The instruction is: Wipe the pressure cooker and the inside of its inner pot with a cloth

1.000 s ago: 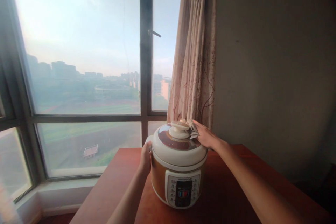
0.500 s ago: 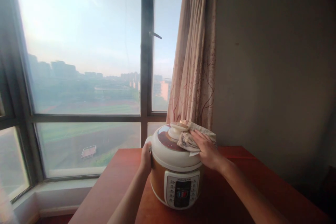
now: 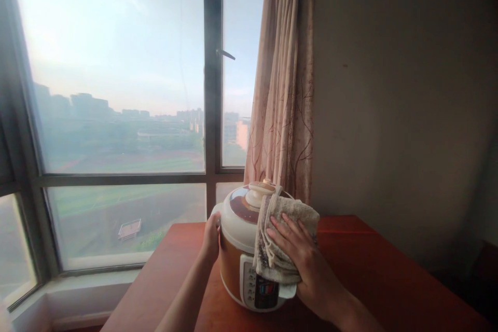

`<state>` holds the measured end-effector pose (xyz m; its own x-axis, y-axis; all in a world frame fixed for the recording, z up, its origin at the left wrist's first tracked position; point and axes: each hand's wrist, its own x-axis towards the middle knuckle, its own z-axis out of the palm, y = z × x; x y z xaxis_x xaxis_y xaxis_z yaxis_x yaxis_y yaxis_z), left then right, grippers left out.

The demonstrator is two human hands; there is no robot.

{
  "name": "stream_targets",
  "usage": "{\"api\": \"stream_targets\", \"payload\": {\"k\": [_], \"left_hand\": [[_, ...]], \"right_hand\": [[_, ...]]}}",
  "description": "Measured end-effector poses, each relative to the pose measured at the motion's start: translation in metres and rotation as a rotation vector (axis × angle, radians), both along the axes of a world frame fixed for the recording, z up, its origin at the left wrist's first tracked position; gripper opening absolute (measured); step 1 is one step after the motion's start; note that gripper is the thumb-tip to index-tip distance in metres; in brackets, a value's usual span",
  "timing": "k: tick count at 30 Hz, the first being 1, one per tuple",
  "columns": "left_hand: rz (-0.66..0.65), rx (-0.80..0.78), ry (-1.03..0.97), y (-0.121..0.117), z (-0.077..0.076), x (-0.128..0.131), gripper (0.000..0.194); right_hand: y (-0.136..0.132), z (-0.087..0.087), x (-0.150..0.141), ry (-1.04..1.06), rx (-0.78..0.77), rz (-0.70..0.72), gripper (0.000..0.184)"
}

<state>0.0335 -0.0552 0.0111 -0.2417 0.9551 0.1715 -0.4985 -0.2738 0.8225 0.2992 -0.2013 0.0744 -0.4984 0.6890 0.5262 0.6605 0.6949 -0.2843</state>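
An electric pressure cooker [image 3: 238, 259] with a white lid and brown body stands upright on the table. My left hand [image 3: 210, 236] is closed around the white handle on its left side. Over the right front of the lid and body lies a folded beige cloth [image 3: 292, 211] with a dark pattern. My right hand [image 3: 298, 249] holds this cloth against the cooker, fingers stretched across it and thumb hidden. The cloth covers part of the control panel [image 3: 249, 285]. The lid's round knob [image 3: 259, 193] shows to the left of the cloth.
The reddish wooden table [image 3: 358, 264] extends to both sides of the cooker. Behind it hangs a beige curtain [image 3: 282, 88], beside a large window with a dark frame [image 3: 212, 114]. A grey wall [image 3: 389, 114] rises at the right.
My right hand has moved the cloth from the top of the lid down over the cooker's right front, partly covering the panel. My left hand stays at the handle. The view has shifted slightly.
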Motion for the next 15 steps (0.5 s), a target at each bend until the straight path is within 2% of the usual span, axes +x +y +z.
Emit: {"api": "stream_targets", "payload": {"k": [5,8,11,15], "left_hand": [[-0.015,0.0,0.012,-0.003,0.004,-0.001,0.041],[-0.021,-0.002,0.017,-0.005,0.006,0.0,0.035],[-0.034,-0.021,0.004,-0.008,0.008,0.004,0.037],[-0.07,-0.038,-0.029,-0.01,0.011,0.01,0.044]], "right_hand": [[0.042,0.001,0.009,0.194,0.048,-0.117,0.078],[0.082,0.011,0.018,0.247,-0.011,-0.187,0.063],[0.123,0.023,0.024,0.242,-0.084,-0.256,0.058],[0.171,0.038,0.025,0.247,-0.16,-0.255,0.046]]}}
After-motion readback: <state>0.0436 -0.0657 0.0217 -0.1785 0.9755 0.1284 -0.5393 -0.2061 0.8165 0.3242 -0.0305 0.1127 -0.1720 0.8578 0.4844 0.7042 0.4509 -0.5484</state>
